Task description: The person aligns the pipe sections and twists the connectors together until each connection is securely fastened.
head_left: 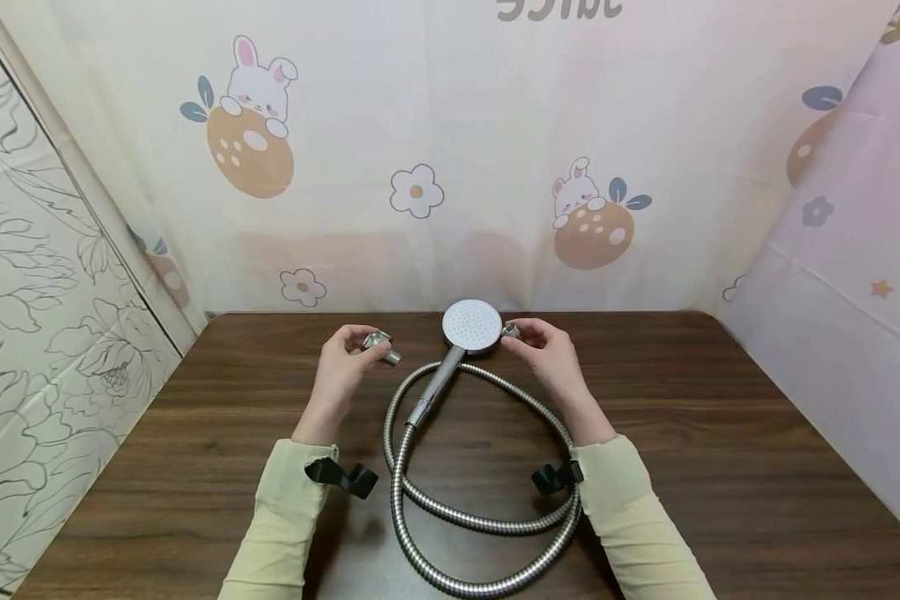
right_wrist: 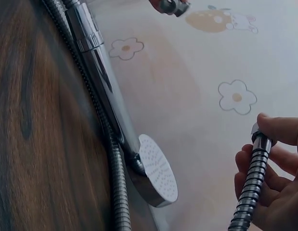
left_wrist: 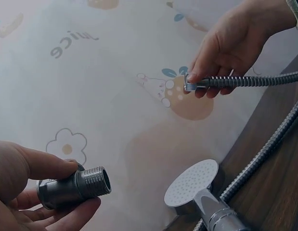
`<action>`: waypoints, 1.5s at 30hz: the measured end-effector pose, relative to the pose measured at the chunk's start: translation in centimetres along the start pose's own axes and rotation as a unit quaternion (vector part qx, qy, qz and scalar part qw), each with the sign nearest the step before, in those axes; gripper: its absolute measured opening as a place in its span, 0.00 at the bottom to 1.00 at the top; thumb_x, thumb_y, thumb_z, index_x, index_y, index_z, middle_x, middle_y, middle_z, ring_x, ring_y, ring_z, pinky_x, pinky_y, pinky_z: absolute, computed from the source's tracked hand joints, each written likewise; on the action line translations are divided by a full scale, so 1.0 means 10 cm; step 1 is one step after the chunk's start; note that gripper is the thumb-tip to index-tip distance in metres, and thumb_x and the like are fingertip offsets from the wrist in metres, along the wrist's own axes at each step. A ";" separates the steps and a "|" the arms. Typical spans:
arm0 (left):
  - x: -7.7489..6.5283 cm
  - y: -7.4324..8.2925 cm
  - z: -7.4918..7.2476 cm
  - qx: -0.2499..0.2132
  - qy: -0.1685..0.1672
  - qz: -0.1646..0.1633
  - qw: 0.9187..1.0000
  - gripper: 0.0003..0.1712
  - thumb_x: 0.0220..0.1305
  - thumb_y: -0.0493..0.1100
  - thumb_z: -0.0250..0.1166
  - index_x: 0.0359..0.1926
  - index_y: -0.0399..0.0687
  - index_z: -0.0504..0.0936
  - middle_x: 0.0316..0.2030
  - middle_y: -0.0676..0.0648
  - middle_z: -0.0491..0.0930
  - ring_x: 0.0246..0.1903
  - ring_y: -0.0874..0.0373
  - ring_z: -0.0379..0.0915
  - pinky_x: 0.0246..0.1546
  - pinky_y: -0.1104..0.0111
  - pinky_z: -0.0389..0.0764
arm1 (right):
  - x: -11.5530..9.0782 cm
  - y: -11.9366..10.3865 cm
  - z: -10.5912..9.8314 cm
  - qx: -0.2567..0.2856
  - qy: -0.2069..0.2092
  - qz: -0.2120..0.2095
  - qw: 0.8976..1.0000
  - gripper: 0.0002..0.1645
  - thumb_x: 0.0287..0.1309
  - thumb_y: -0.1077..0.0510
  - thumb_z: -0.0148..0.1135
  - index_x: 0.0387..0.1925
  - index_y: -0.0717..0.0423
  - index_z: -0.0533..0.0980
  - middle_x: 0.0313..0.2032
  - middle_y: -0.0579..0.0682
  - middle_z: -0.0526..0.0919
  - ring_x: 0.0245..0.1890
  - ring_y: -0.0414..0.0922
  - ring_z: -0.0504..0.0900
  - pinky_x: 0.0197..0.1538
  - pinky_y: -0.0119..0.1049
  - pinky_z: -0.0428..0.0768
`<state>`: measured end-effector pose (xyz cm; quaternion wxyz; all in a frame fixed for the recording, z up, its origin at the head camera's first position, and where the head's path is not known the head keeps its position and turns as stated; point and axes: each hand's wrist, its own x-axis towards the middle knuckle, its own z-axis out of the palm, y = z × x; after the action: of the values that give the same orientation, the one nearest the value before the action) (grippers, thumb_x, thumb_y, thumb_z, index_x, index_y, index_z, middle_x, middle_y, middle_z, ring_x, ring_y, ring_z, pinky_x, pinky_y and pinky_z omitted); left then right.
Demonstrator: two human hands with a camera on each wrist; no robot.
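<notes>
In the head view my left hand (head_left: 337,367) holds a short chrome pipe fitting (left_wrist: 74,188) between thumb and fingers. Its threaded open end points right in the left wrist view. My right hand (head_left: 551,354) pinches the nut at the free end of a metal shower hose (head_left: 495,527), and that hose end (right_wrist: 259,159) hangs down from the fingers in the right wrist view. Between the two hands lies a hand shower (head_left: 471,323) with a white spray face and chrome handle, joined to the hose's other end. The fitting and the nut are apart.
The dark wooden table (head_left: 217,467) bears the looped hose, which coils in front of the shower and passes by the right wrist. A printed curtain (head_left: 345,250) hangs right behind the table's far edge. Black straps (head_left: 341,477) circle both sleeves.
</notes>
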<state>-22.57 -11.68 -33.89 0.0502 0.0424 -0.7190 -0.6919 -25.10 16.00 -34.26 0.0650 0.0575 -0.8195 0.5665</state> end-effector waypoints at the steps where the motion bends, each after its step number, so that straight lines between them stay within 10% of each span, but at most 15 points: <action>1: 0.00 0.00 0.01 -0.004 -0.001 0.001 1.000 0.19 0.56 0.34 0.62 0.48 0.35 0.70 0.37 0.46 0.71 0.31 0.64 0.73 0.33 0.75 0.78 | -0.01 -0.01 0.01 -0.004 0.000 -0.002 1.000 0.22 0.52 0.56 0.64 0.48 0.61 0.75 0.39 0.55 0.78 0.34 0.37 0.74 0.35 0.26 0.72; 20: 0.02 0.02 0.22 -0.065 -0.023 -0.004 0.998 0.19 0.55 0.27 0.58 0.50 0.31 0.70 0.39 0.44 0.71 0.33 0.62 0.73 0.50 0.56 0.73 | -0.08 -0.14 0.20 -0.075 -0.010 -0.022 0.997 0.20 0.51 0.55 0.65 0.47 0.55 0.76 0.39 0.54 0.80 0.37 0.45 0.75 0.39 0.33 0.70; 28: 0.02 0.03 0.30 -0.066 -0.029 0.005 0.997 0.19 0.54 0.29 0.60 0.50 0.33 0.72 0.39 0.44 0.73 0.35 0.62 0.72 0.38 0.73 0.78 | -0.08 -0.17 0.23 -0.042 -0.018 -0.033 0.998 0.20 0.48 0.57 0.67 0.45 0.58 0.76 0.35 0.55 0.79 0.32 0.41 0.73 0.36 0.30 0.70; 45: 0.00 0.06 0.48 -0.111 -0.026 0.036 0.993 0.18 0.52 0.28 0.63 0.46 0.32 0.72 0.35 0.46 0.73 0.31 0.63 0.75 0.38 0.68 0.79 | -0.10 -0.24 0.38 -0.028 -0.049 -0.067 0.996 0.17 0.43 0.59 0.71 0.38 0.56 0.77 0.35 0.52 0.83 0.28 0.41 0.77 0.33 0.31 0.73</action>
<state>-23.20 -6.88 -33.50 0.0608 -0.0070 -0.6397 -0.7662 -23.90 11.61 -33.58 0.0640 0.1380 -0.8316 0.5341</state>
